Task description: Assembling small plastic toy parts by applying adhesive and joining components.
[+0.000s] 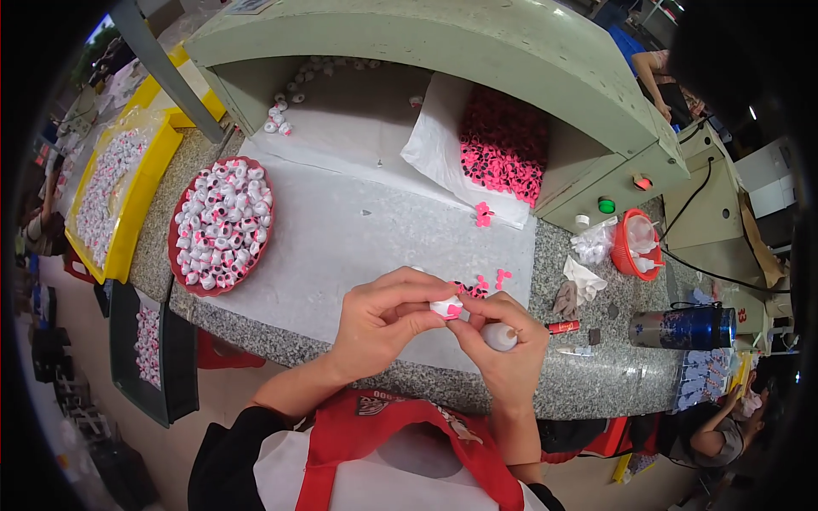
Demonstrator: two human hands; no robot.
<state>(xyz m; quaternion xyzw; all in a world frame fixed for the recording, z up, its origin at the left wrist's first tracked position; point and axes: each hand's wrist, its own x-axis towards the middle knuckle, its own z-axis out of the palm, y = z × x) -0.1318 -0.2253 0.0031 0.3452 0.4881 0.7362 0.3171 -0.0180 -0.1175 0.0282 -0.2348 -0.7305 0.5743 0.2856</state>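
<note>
In front of my chest both hands meet over a small white rounded piece with pink patches (pixel 445 307). My left hand (pixel 379 319) pinches it between thumb and fingers. The thumb and fingertips of my right hand (pixel 515 353) press at its right side. Tucked in that same right hand is a small white squeeze bottle (pixel 500 336), its narrow tip pointing up. Just beyond the fingers lie a few loose pink and black pieces (pixel 480 288) on white paper (pixel 341 230). A pink piece (pixel 484 214) rests farther back.
At left stands a red basket (pixel 181 264) heaped with white and pink pieces, beside a yellow tray (pixel 141 204). A grey-green cabinet (pixel 409 38) arches over a pile of pink and black pieces (pixel 507 140). At right are an orange-red basket (pixel 620 247) and a blue tumbler (pixel 682 329).
</note>
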